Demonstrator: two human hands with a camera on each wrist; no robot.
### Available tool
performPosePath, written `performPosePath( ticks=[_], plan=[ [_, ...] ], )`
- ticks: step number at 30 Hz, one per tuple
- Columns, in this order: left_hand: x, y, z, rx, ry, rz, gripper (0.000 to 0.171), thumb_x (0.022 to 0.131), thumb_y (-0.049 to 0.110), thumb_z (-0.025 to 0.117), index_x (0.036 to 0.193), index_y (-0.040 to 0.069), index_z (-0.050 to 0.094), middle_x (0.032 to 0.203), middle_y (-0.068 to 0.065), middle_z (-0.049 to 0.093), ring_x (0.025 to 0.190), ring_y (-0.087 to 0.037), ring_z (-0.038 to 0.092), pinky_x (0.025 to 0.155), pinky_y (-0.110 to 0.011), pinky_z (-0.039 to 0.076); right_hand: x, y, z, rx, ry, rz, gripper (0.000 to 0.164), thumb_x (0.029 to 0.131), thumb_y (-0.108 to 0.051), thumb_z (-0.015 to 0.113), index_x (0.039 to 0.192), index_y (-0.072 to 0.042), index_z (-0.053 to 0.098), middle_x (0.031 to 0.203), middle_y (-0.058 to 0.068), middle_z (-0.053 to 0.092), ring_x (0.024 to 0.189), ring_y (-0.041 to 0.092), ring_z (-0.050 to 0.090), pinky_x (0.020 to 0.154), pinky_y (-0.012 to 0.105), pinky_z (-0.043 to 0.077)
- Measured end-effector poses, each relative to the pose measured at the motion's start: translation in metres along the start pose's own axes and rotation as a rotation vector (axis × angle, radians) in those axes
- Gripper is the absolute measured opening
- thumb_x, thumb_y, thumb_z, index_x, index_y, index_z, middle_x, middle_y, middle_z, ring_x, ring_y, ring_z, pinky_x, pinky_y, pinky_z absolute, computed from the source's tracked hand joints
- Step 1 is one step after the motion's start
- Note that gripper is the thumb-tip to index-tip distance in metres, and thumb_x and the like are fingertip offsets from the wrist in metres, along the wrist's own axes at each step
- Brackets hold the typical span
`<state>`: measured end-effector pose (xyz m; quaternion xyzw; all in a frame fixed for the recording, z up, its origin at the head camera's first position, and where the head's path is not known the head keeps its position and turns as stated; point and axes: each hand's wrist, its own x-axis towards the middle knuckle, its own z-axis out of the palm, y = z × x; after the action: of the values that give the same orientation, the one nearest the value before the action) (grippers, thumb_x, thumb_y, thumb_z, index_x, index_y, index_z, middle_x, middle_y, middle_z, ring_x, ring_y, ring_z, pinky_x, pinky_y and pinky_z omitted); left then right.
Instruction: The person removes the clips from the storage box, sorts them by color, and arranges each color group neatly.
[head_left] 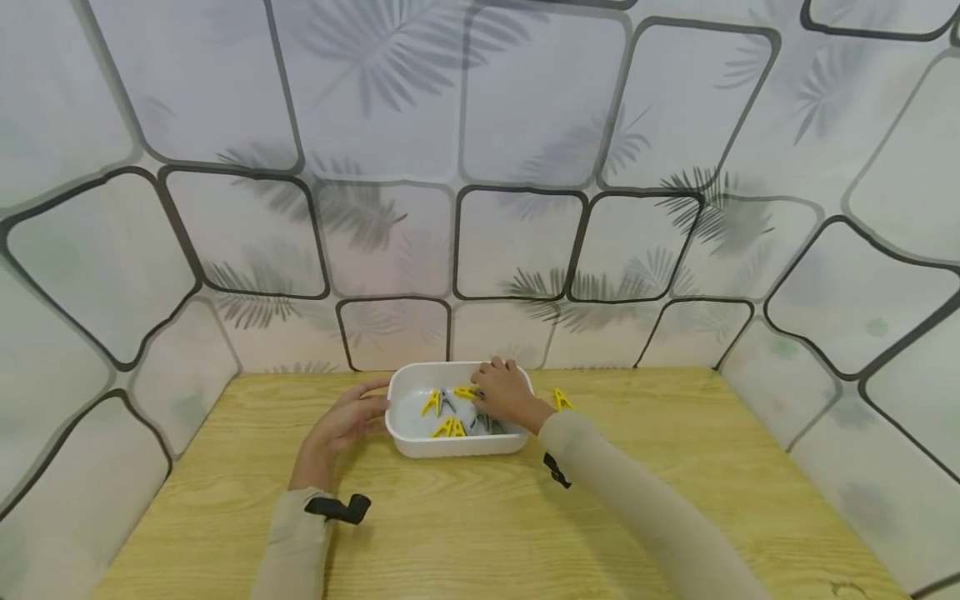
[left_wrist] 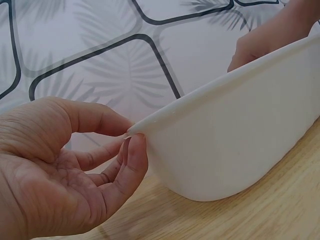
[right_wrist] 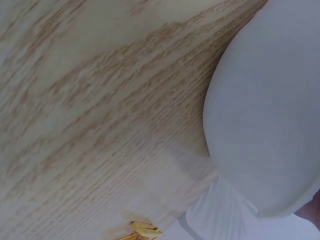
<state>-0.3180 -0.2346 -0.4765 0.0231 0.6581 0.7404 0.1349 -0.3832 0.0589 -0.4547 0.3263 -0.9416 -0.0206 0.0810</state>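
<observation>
Staged recording booth: leaf-print screens (head_left: 480,167) enclose wooden table (head_left: 675,500).

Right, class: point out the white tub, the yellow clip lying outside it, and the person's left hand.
white tub (head_left: 450,446): head view, on its near outer wall.
yellow clip (head_left: 561,400): head view, on its body, on the table right of the tub.
left hand (head_left: 343,423): head view, on the back of the hand.

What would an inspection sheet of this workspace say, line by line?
Surface: wooden table, light grain.
Job's things: white tub holding yellow clips and grey clips.
Clutter: one yellow clip on the table beside the tub's right end.
Hands: left hand touches the tub's left rim with its fingertips; right hand reaches into the tub, at a yellow clip.
Cables: nothing seen.
Surroundings: patterned backdrop with dark outlines and leaf prints on three sides.
</observation>
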Motion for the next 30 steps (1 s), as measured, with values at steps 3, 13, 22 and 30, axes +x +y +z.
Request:
performPosePath(
  ticks=[3, 13, 22, 30],
  plan=[
    [-0.001, 0.000, 0.001, 0.000, 0.006, -0.006, 0.062, 0.101, 0.005, 0.056, 0.156, -0.002, 0.028, 0.121, -0.004, 0.067, 0.100, -0.009, 0.066, 0.083, -0.028, 0.057, 0.001, 0.000, 0.002, 0.015, -0.021, 0.010, 0.030, 0.098, -0.033, 0.068, 0.122, -0.015, 0.071, 0.123, 0.005, 0.068, 0.111, 0.026, 0.056, 0.097, 0.050, 0.045],
    [0.000, 0.000, 0.000, -0.005, 0.025, -0.017, 0.059, 0.100, 0.003, 0.055, 0.155, -0.002, 0.032, 0.126, -0.011, 0.066, 0.102, -0.013, 0.067, 0.083, -0.029, 0.058, 0.003, -0.003, 0.001, -0.013, -0.078, 0.044, 0.035, 0.099, -0.040, 0.065, 0.125, -0.017, 0.071, 0.125, 0.003, 0.067, 0.113, 0.024, 0.057, 0.097, 0.048, 0.044],
    [0.001, 0.001, -0.001, -0.002, 0.018, -0.005, 0.060, 0.100, 0.004, 0.056, 0.155, -0.002, 0.032, 0.124, -0.008, 0.066, 0.100, -0.011, 0.067, 0.083, -0.028, 0.058, 0.007, -0.005, 0.002, 0.030, -0.073, 0.042, 0.029, 0.098, -0.034, 0.067, 0.122, -0.018, 0.073, 0.120, 0.003, 0.068, 0.112, 0.024, 0.058, 0.099, 0.048, 0.045],
    [0.000, 0.002, 0.001, -0.021, -0.006, -0.008, 0.062, 0.102, 0.003, 0.053, 0.157, -0.004, 0.026, 0.119, -0.005, 0.067, 0.099, -0.010, 0.067, 0.081, -0.026, 0.058, 0.008, -0.012, 0.002, 0.165, -0.065, -0.004, 0.023, 0.094, -0.017, 0.070, 0.116, -0.012, 0.076, 0.111, 0.007, 0.069, 0.106, 0.028, 0.057, 0.097, 0.053, 0.039]
  ],
)
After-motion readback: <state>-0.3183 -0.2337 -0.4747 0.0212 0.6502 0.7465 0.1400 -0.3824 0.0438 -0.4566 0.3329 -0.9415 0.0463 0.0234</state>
